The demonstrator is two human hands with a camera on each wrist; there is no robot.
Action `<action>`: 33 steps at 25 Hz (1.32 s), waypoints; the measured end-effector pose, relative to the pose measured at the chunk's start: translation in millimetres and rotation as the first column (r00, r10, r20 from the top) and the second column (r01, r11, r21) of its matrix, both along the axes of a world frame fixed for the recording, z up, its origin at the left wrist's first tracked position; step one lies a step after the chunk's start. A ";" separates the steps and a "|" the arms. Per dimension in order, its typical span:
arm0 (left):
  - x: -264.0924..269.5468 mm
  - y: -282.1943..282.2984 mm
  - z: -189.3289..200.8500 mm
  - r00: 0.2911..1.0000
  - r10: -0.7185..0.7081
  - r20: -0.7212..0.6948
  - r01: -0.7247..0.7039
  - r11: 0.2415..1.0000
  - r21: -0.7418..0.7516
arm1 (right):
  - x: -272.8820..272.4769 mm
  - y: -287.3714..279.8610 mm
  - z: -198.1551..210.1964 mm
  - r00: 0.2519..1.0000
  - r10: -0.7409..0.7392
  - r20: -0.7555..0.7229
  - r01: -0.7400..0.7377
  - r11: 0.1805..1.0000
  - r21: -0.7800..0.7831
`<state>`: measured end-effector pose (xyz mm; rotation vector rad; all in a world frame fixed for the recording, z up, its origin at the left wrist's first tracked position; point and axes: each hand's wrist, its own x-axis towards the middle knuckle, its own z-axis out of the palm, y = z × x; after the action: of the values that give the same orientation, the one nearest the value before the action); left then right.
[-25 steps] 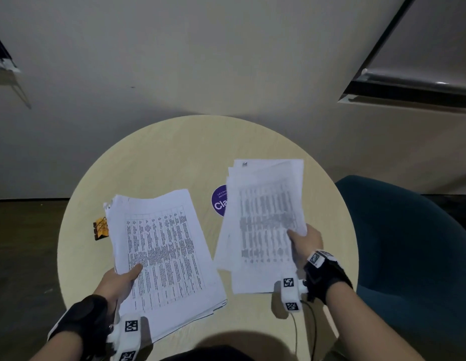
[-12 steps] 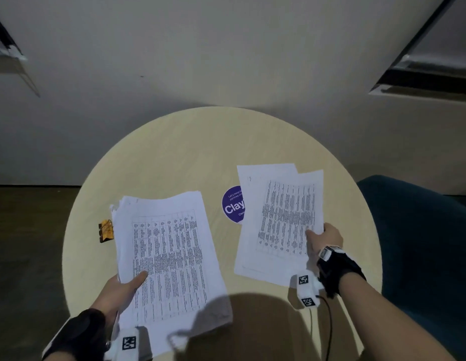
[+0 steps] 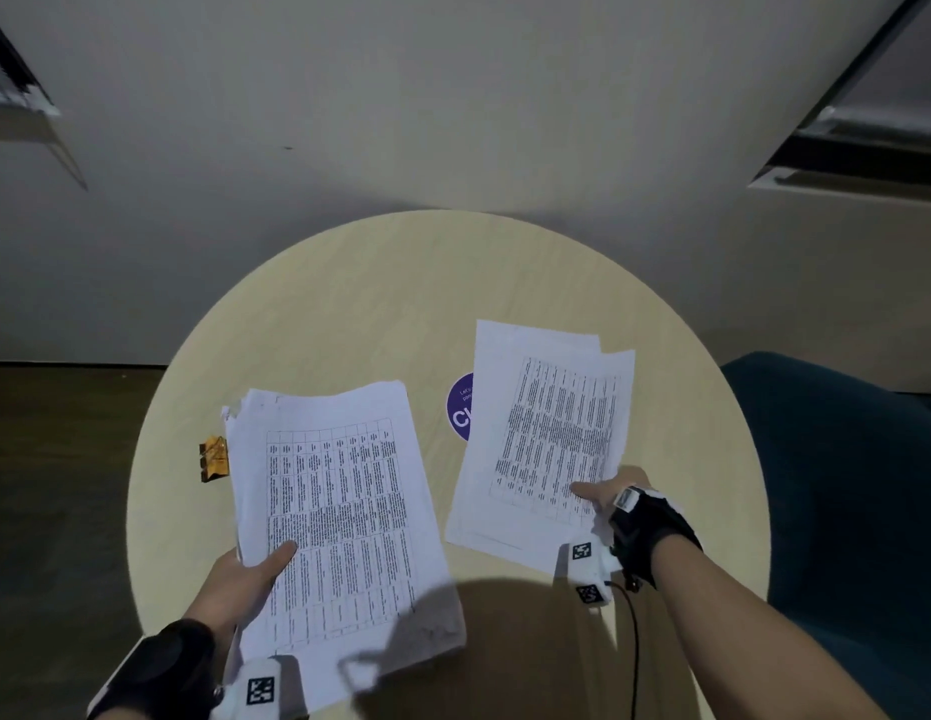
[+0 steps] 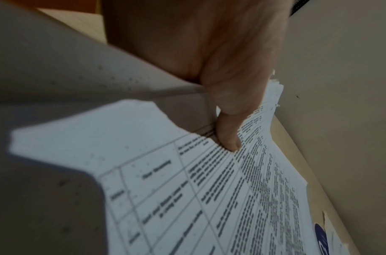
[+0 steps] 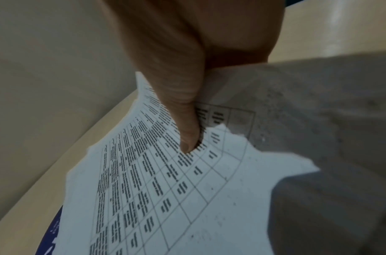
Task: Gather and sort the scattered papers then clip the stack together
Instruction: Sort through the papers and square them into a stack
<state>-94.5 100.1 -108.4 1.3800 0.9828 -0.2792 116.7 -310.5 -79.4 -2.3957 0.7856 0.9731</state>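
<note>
A thick stack of printed papers (image 3: pixel 338 517) hangs over the left half of the round table, and my left hand (image 3: pixel 250 574) grips its near left edge, thumb on top. In the left wrist view that thumb (image 4: pixel 229 138) presses on the top sheet (image 4: pixel 209 198). My right hand (image 3: pixel 606 498) pinches the near right corner of a smaller bundle of sheets (image 3: pixel 546 433) on the right half. The right wrist view has its thumb (image 5: pixel 187 134) on the printed table of that bundle (image 5: pixel 155 189). An orange binder clip (image 3: pixel 213 458) lies on the table just left of the thick stack.
The round pale wooden table (image 3: pixel 375 304) carries a purple round sticker (image 3: pixel 460 407), partly under the right bundle. A teal chair (image 3: pixel 842 511) stands to the right. A pale wall rises behind the table, and dark floor (image 3: pixel 52 485) lies to the left.
The right bundle has come down from its lifted, blurred pose to lie lower and flatter to the right, now covering more of the sticker. The left stack has stayed in my left hand.
</note>
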 end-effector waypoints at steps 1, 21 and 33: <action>0.2 -1.5 0.9 1.000 -0.004 0.000 0.004 1.000 0.009 | -3.4 2.8 3.0 1.000 0.007 -0.001 -0.007 1.000 -0.015; -2.6 -30.9 49.9 0.994 -0.111 -0.023 0.107 0.986 -0.132 | -143.9 122.0 17.5 0.914 0.012 0.406 -0.223 0.852 0.474; 33.8 -46.3 66.3 0.928 -0.342 -0.147 0.353 0.933 0.062 | -129.8 103.1 6.8 0.879 -0.022 0.477 -0.194 0.896 0.399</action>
<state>-60.8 53.9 -42.1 1.6331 0.8619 -0.6075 -13.1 -207.3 -72.6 -2.1388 0.2400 0.4831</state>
